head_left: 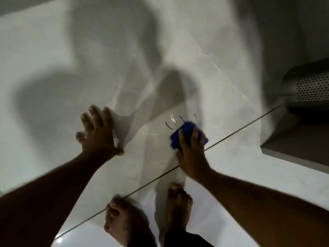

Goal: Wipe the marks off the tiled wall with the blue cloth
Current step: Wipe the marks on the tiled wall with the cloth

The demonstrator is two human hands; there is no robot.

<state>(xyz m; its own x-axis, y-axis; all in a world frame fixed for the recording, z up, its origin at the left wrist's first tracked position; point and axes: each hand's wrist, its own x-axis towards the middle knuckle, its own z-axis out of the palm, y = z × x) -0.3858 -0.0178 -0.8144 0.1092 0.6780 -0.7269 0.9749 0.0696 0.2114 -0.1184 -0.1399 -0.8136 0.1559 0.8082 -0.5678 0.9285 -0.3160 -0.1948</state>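
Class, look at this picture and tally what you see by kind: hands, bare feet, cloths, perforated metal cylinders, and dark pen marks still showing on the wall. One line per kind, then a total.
Hands: 2, left hand, right hand
Bare feet: 2
Blue cloth: 1
Perforated metal cylinder: 1
Dark marks: 3
Total: 9

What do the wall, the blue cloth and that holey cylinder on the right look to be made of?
Wall: probably glazed marble-look tile, given its pale veins and soft sheen. Blue cloth: soft fabric, bunched under the right hand; its weave is blurred. Cylinder: likely brushed metal, grey, matte and perforated.
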